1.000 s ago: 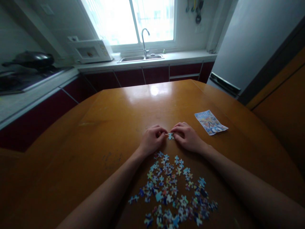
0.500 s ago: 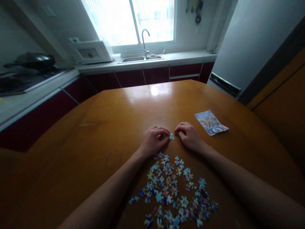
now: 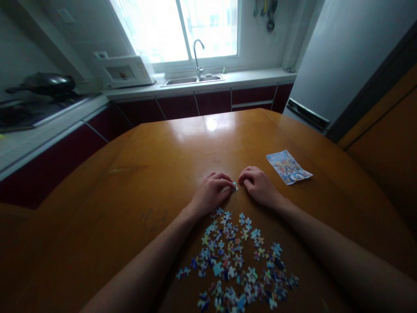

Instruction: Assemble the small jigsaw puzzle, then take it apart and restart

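Observation:
My left hand [image 3: 213,191] rests on the wooden table with thumb and forefinger pinched at a small light-blue and white jigsaw puzzle piece [image 3: 235,186]. Its fingertips cover the piece's left part. Just right of that piece, my right hand [image 3: 257,184] lies with its fingers curled and the fingertips pressed together on the tabletop. Whatever those fingers hold, if anything, is hidden. Closer to me, between my forearms, many loose puzzle pieces [image 3: 231,248] are spread in a heap, blue, white, yellow and dark ones among them.
A creased picture sheet [image 3: 288,167] lies right of my right hand on the wooden table [image 3: 156,161]. Beyond the table's far edge are a counter with a sink [image 3: 182,81], a microwave [image 3: 125,71] and a pan [image 3: 48,82] on the stove. A fridge [image 3: 352,56] stands at the right.
My left thumb and forefinger have closed together and shifted slightly right, covering more of the puzzle piece. My right hand has hardly moved.

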Demonstrator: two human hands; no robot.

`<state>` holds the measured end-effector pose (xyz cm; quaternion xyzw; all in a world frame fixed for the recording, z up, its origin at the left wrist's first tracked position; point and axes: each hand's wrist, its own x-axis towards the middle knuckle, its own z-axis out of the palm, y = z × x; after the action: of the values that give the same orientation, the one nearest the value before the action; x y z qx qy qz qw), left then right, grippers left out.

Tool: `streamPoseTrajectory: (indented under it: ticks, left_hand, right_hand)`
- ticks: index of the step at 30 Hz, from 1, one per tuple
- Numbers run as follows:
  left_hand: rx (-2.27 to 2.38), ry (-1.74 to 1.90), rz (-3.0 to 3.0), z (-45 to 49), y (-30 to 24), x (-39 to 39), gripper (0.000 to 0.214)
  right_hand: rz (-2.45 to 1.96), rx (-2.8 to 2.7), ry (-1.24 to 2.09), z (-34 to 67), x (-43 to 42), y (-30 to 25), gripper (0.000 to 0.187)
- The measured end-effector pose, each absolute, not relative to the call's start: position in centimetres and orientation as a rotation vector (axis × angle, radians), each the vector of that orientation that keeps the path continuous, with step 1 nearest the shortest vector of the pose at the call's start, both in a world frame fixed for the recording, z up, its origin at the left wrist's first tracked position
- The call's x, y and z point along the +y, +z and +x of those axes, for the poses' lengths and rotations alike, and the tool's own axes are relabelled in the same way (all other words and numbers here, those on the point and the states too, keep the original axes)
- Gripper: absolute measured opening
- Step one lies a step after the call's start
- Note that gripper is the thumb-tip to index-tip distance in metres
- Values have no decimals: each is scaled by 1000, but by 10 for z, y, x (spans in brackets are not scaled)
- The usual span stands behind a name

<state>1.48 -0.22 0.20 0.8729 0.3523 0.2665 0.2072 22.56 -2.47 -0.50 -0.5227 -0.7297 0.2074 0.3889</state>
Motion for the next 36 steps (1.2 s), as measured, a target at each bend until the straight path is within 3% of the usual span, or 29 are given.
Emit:
streamPoseTrajectory:
  ticks: [8, 16, 24, 29, 36]
  left_hand:
    - [1148, 858, 2254, 15, 2, -4, 21]
    - [1216, 913, 2200, 16, 0, -1, 9]
    - [1079, 928, 2224, 15, -1, -1, 35]
    - [1019, 880, 2331, 15, 0, -1, 25]
    - [1053, 804, 2394, 13, -2, -2, 31]
  right_hand:
    - [-1344, -1846, 530, 225, -24, -6, 20]
    - [-1345, -1848, 548, 226, -24, -5, 20]
    - [-1340, -1846, 543, 225, -24, -6, 21]
    - [-1339, -1852, 535, 225, -23, -7, 21]
    - [-1321, -1837, 539, 225, -24, -7, 21]
